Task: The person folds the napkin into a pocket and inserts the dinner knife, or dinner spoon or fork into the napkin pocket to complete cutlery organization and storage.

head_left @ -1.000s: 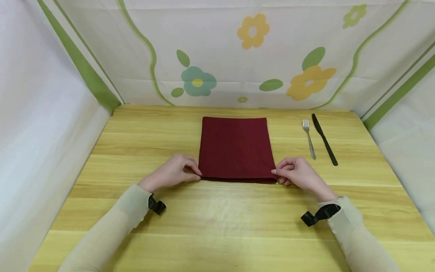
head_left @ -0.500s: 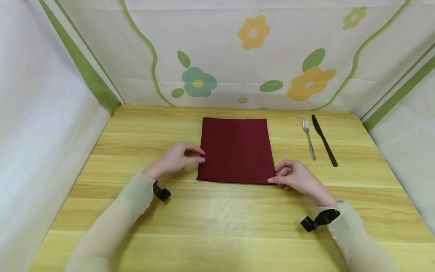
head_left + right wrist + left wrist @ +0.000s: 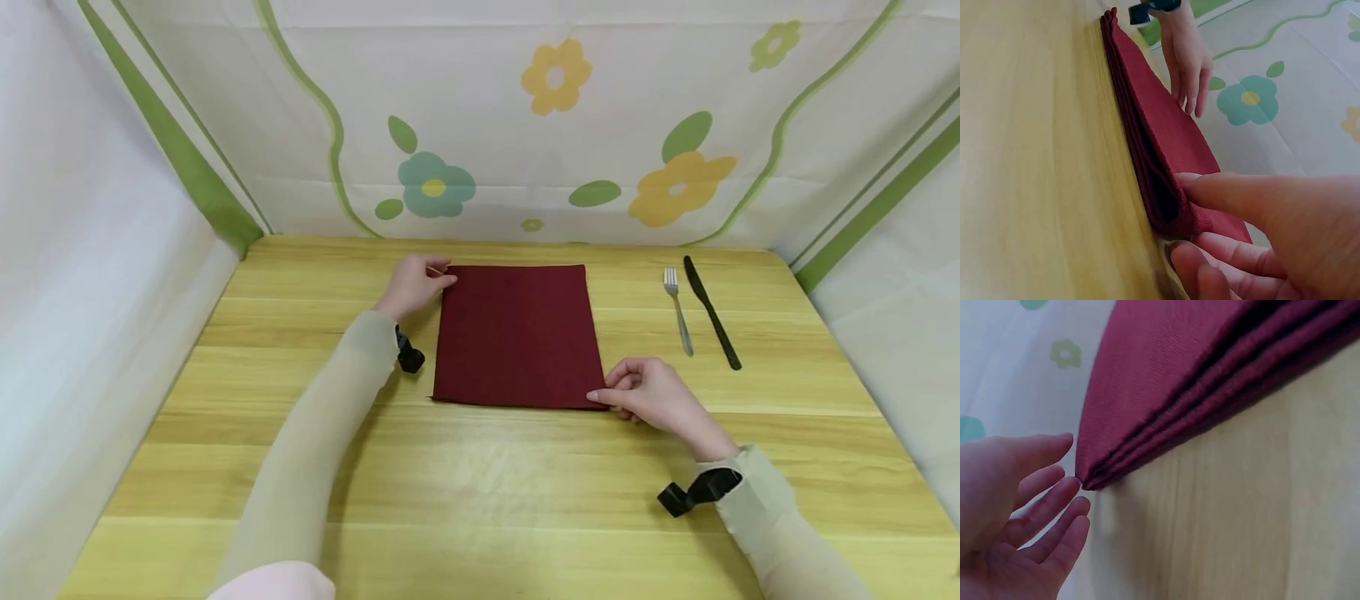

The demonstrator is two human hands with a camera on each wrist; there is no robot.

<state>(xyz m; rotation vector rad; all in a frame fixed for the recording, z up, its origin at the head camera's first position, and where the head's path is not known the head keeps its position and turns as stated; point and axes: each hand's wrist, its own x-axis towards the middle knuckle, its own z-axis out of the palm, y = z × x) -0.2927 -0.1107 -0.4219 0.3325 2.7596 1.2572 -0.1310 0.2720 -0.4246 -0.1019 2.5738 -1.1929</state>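
A dark red cloth (image 3: 517,333), folded into a layered square, lies flat on the wooden table. At its far left corner is my left hand (image 3: 415,285), thumb spread from relaxed fingers. In the left wrist view, the fingertips of that left hand (image 3: 1029,506) are right at the pointed corner of the cloth (image 3: 1147,381). My right hand (image 3: 656,396) pinches the near right corner. The right wrist view shows its thumb on top of the folded edge (image 3: 1147,134) and its other fingers curled beneath and beside the corner.
To the right of the cloth lie a silver fork (image 3: 677,310) and a black knife (image 3: 711,312). White curtains with printed flowers (image 3: 555,77) stand behind the wooden table (image 3: 480,517) and along both its sides.
My left hand has left the near left corner and moved up the cloth's left side to the far corner. The near edge now lies flatter; my right hand stays at its corner, slightly nearer.
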